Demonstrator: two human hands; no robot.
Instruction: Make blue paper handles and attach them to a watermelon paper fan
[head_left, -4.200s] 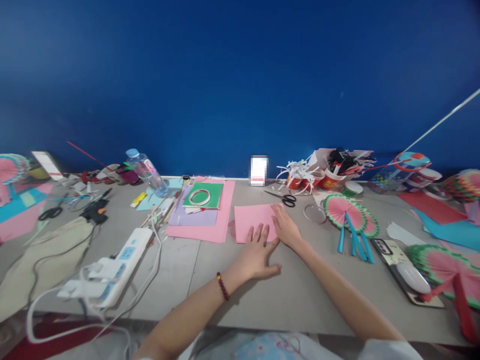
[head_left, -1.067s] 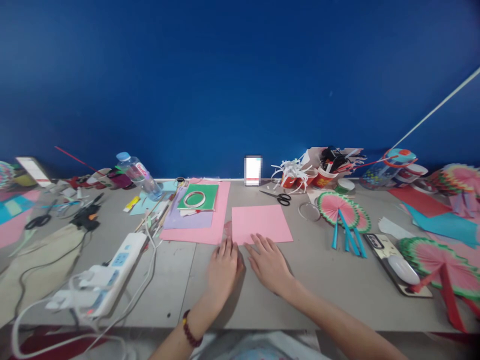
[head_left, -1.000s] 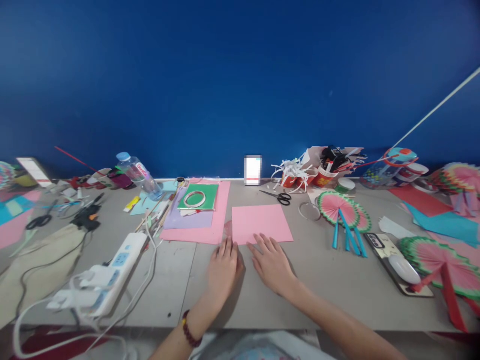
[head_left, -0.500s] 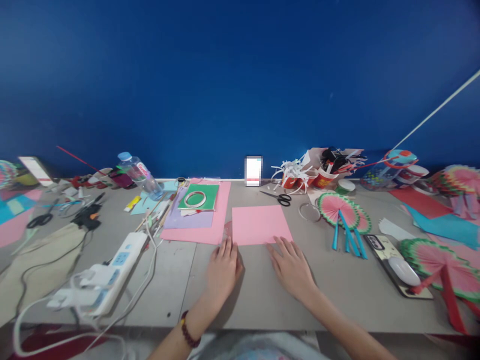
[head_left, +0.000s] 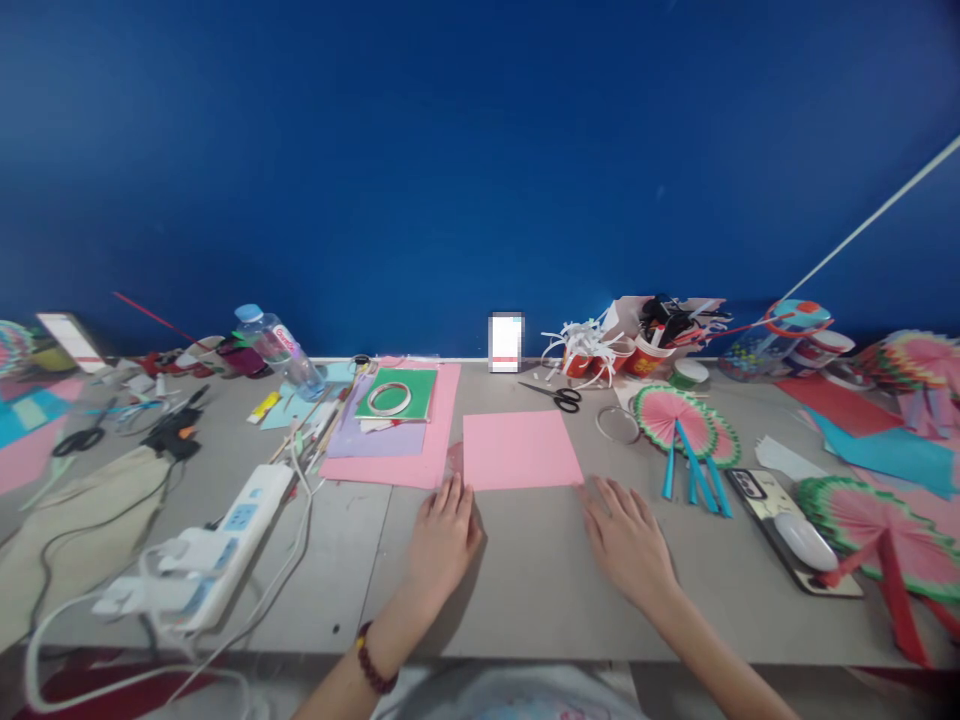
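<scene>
A pink sheet of paper [head_left: 521, 450] lies flat on the grey table [head_left: 525, 590] in front of me. My left hand [head_left: 444, 535] rests palm down at the sheet's lower left corner, its fingers stretched and holding nothing. Just off the lower right corner, my right hand [head_left: 628, 540] lies on the table with its fingers spread and nothing in them. Black-handled scissors [head_left: 566, 400] lie behind the sheet, near its upper right corner. A roll of tape [head_left: 390, 399] sits on a green packet [head_left: 420, 388], over purple and pink sheets [head_left: 446, 420] at the left.
On the left are a power strip [head_left: 244, 530], a glue gun [head_left: 176, 430] and a tilted bottle [head_left: 281, 350]. Paper fans [head_left: 675, 420], a phone [head_left: 761, 505] with a mouse [head_left: 806, 541] and cups [head_left: 649, 355] are at the right. A blue wall [head_left: 450, 180] rises behind.
My right hand has moved to the right, from the pink sheet's lower edge to just beyond its lower right corner. My left hand and the sheet have hardly moved.
</scene>
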